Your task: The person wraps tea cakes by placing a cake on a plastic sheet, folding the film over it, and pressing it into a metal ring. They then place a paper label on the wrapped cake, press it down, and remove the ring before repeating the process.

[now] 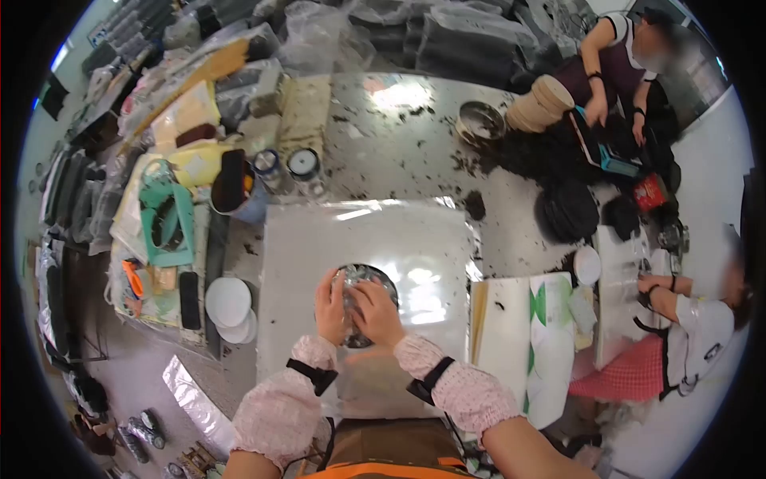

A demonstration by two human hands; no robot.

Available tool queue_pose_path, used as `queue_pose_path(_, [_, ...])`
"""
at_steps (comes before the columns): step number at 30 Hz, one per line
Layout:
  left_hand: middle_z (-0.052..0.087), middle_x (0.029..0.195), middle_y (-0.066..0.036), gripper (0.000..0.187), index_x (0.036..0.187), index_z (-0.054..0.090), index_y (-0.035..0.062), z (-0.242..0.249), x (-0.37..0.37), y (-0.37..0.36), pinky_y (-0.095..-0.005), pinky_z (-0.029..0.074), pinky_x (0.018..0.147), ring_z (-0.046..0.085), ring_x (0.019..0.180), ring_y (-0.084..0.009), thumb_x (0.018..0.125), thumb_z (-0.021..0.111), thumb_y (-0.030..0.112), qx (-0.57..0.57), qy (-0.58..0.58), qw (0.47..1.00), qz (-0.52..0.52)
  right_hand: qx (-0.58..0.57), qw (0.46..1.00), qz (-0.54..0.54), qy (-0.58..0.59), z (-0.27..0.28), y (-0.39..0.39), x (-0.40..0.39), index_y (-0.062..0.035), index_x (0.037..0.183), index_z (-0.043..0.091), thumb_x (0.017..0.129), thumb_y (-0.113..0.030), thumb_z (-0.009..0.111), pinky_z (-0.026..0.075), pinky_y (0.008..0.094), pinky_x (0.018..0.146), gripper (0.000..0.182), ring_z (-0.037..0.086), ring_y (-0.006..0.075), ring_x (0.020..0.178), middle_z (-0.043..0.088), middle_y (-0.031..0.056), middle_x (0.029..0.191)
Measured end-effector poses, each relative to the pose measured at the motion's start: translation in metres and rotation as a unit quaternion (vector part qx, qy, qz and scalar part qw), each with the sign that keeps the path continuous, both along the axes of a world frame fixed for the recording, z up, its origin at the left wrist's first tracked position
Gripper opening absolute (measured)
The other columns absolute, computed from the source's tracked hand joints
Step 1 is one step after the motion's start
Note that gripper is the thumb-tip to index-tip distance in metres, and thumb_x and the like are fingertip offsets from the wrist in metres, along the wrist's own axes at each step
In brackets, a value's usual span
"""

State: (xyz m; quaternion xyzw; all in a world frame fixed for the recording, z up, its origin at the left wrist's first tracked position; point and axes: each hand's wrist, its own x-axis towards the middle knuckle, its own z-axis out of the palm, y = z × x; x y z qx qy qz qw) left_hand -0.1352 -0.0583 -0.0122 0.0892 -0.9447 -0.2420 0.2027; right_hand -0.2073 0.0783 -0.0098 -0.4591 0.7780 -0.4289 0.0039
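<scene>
Both of my hands meet at a round, shiny dark object [384,278], which lies on a clear plastic sheet [303,239] over the table. My left hand [329,307] rests on its left side, with the fingers bent and pointing away from me. Across its middle lies my right hand [377,310], fingers curled toward the left hand. Something glossy and transparent, maybe plastic film, shows between the hands. The fingers cover much of the object, so its exact shape cannot be told.
White discs [227,301] and a green container [169,219] are at the left. A metal bowl [481,121] and stacked tan cups [542,104] stand farther back. Green-and-white packaging [550,343] lies at the right. Two people work along the right side.
</scene>
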Motion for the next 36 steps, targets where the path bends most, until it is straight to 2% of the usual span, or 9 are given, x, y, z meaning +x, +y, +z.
queue_pose_path(5, [0.057,0.132,-0.011,0.048,0.123,0.059,0.0062,0.002,0.001,0.004,-0.0473,0.032,0.113,0.049,0.130,-0.0289,0.075,0.064,0.012,0.025,-0.057,0.997,-0.045,0.017,0.999,-0.022,0.042,-0.004,0.008,0.014,0.0004,0.112,0.065,0.075,-0.006,0.066,0.046,0.0436,0.100,0.037,0.055,0.0331,0.115,0.060,0.0154,0.117])
queue_pose_path(10, [0.026,0.157,-0.022,0.091,0.150,0.028,-0.0036,0.028,0.020,0.016,-0.0565,0.006,0.120,0.014,0.149,-0.0417,0.078,0.071,0.031,0.066,-0.166,0.973,-0.146,0.022,0.999,0.007,-0.049,-0.004,0.019,-0.005,-0.0030,0.091,0.069,0.072,-0.008,0.068,0.052,0.0397,0.083,0.020,0.058,0.0283,0.099,0.062,0.0084,0.100])
queue_pose_path(15, [0.025,0.160,-0.019,0.087,0.149,0.032,-0.0024,0.007,0.015,0.026,-0.0571,0.006,0.120,0.013,0.150,-0.0390,0.084,0.068,0.042,-0.083,-0.262,0.956,-0.105,-0.058,0.998,-0.004,-0.009,0.001,0.092,-0.042,-0.0052,0.097,0.071,0.077,-0.008,0.072,0.053,0.0400,0.079,0.021,0.064,0.0298,0.092,0.068,0.0094,0.098])
queue_pose_path(17, [0.024,0.160,-0.020,0.086,0.148,0.033,-0.0029,0.004,0.014,0.029,-0.0576,0.005,0.120,0.013,0.150,-0.0394,0.084,0.068,0.042,-0.092,-0.268,0.954,-0.097,0.019,0.972,-0.235,0.013,-0.048,0.180,-0.063,-0.0057,0.099,0.072,0.082,-0.009,0.072,0.054,0.0421,0.084,0.017,0.067,0.0313,0.094,0.070,0.0110,0.104])
queue_pose_path(18, [0.024,0.159,-0.021,0.085,0.148,0.032,-0.0034,0.005,0.012,0.031,-0.0582,0.005,0.119,0.013,0.150,-0.0400,0.084,0.068,0.041,-0.084,-0.274,0.953,-0.100,0.229,0.904,-0.361,-0.033,-0.069,0.230,-0.076,-0.0038,0.103,0.070,0.085,-0.010,0.070,0.053,0.0430,0.087,0.019,0.067,0.0320,0.098,0.070,0.0128,0.107])
queue_pose_path(19, [0.024,0.159,-0.021,0.085,0.148,0.032,-0.0039,0.006,0.011,0.031,-0.0588,0.005,0.119,0.013,0.150,-0.0406,0.084,0.068,0.041,-0.079,-0.282,0.951,-0.098,0.150,0.887,-0.431,0.069,-0.073,0.279,-0.084,-0.0032,0.112,0.068,0.087,-0.011,0.068,0.051,0.0440,0.092,0.026,0.065,0.0333,0.106,0.068,0.0156,0.114])
queue_pose_path(22, [0.023,0.159,-0.023,0.085,0.147,0.032,-0.0052,0.008,0.008,0.028,-0.0605,0.004,0.118,0.013,0.149,-0.0423,0.085,0.067,0.041,-0.085,-0.286,0.949,-0.099,0.282,0.781,-0.542,0.134,-0.071,0.366,-0.095,-0.0047,0.128,0.061,0.093,-0.021,0.062,0.038,0.0509,0.109,0.039,0.051,0.0382,0.127,0.058,0.0180,0.135])
queue_pose_path(28, [0.024,0.158,-0.024,0.086,0.148,0.027,-0.0052,0.008,0.011,0.031,-0.0623,0.004,0.118,0.013,0.149,-0.0441,0.085,0.067,0.039,-0.105,-0.273,0.950,-0.108,0.326,0.791,-0.503,0.124,-0.109,0.386,-0.099,-0.0110,0.131,0.062,0.095,-0.022,0.060,0.037,0.0518,0.109,0.038,0.049,0.0390,0.130,0.059,0.0094,0.136])
queue_pose_path(36, [0.025,0.158,-0.023,0.084,0.148,0.030,-0.0051,0.008,0.014,0.032,-0.0589,0.005,0.119,0.013,0.149,-0.0422,0.087,0.065,0.042,-0.128,-0.252,0.953,-0.110,0.311,0.794,-0.506,0.132,-0.102,0.383,-0.099,-0.0084,0.122,0.067,0.096,-0.023,0.058,0.039,0.0512,0.106,0.030,0.053,0.0383,0.126,0.065,0.0091,0.128])
